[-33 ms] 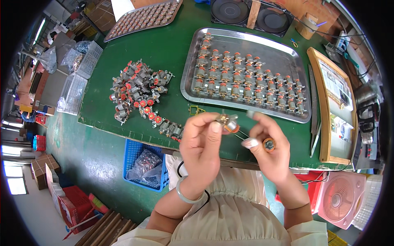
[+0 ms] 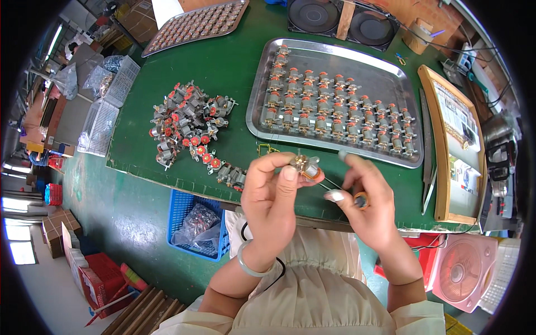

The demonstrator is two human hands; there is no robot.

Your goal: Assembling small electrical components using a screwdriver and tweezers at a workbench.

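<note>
Between the thumb and fingers of my left hand (image 2: 273,192) is a small metal part (image 2: 306,167) with brass fittings and an orange-red ring. My right hand (image 2: 371,204) is closed around a screwdriver (image 2: 362,200); its orange handle end shows by the palm. The thin metal shaft points toward the small part; its tip is hard to make out. Pale coverings sit on my right thumb and forefinger tips. Behind my hands, a metal tray (image 2: 385,64) holds rows of similar parts standing upright. A loose pile of such parts (image 2: 187,114) lies to the left, trailing toward my left hand.
A second filled tray (image 2: 195,28) stands at the far left. A wooden frame (image 2: 441,145) lies at the right, beside a long dark metal strip (image 2: 427,139). Small yellow pieces (image 2: 265,149) lie before the near tray. Below the table edge stands a blue crate (image 2: 181,220) with bags.
My left hand has shifted slightly left with the small part. The screwdriver's handle end has tilted and moved a little left in my right hand.
</note>
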